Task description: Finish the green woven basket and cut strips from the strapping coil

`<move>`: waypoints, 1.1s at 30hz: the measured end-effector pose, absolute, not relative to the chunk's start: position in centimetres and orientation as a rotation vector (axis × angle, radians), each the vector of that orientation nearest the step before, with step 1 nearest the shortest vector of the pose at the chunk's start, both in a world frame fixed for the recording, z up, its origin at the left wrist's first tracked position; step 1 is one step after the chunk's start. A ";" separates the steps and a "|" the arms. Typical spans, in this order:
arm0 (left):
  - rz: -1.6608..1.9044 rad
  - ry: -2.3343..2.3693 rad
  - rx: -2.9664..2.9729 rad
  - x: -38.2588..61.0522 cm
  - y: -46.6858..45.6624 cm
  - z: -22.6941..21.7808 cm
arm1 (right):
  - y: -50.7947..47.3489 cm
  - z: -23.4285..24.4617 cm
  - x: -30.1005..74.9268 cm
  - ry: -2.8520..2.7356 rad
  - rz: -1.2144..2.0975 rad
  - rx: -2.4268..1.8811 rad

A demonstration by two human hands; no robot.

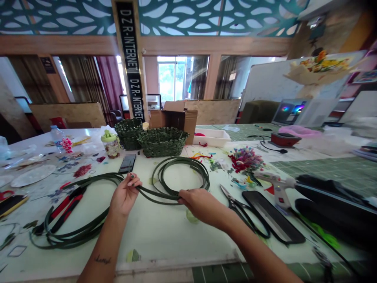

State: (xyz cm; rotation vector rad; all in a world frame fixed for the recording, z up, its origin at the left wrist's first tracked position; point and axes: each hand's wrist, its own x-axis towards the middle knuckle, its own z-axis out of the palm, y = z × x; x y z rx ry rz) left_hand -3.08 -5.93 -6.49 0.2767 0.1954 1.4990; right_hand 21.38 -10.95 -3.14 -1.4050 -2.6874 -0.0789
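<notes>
My left hand point(126, 192) pinches the dark green flat strip just left of the table's middle. My right hand point(196, 203) grips the near side of a coil of the same green strip point(207, 173), and a stretch of strip runs between both hands. A second, looser coil of green strip point(85, 232) lies to the left, partly behind my left forearm. Red-handled pliers point(67, 206) rest inside that left coil. Beyond the hands stand two woven green baskets, a low wide basket point(163, 142) and a taller round basket point(129, 133). A phone point(127, 163) lies just past my left hand.
Right of my hands lie black scissors point(243, 208), a black tray point(273, 216) and a white glue gun point(281, 190). Colourful artificial flowers point(246, 159) sit behind them. A cardboard box point(188, 122), a lidded jar point(110, 144) and a bottle point(57, 137) stand farther back.
</notes>
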 end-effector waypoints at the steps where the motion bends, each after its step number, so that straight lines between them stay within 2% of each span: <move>1: 1.512 0.197 0.263 -3.2 -5.9 -6.5 | -10.8 -3.0 22.0 -2.680 -0.079 -1.408; 5: 1.527 0.201 0.230 -3.2 -5.8 -6.4 | -10.5 -2.5 23.9 -2.612 -0.228 -1.387; 10: 1.477 0.197 0.238 -2.9 -5.8 -6.6 | -11.4 -1.7 25.0 -2.614 -0.648 -1.215; 13: 1.450 0.191 0.255 -2.7 -5.9 -6.6 | -11.3 -1.5 25.5 -2.605 -0.730 -1.131; 17: 1.451 0.176 0.292 -2.6 -6.1 -6.6 | -9.4 -2.8 25.4 -2.608 -0.579 -1.100; 22: 1.475 0.202 0.358 -2.3 -6.1 -6.7 | -8.1 -5.0 23.9 -2.724 -0.212 -1.187; 27: 1.403 0.266 0.508 -0.4 -6.6 -7.4 | -10.6 -5.3 21.2 -2.465 0.115 -1.231; 33: 1.249 0.253 0.747 1.5 -8.1 -7.7 | -11.7 -6.8 17.2 -2.385 0.223 -1.221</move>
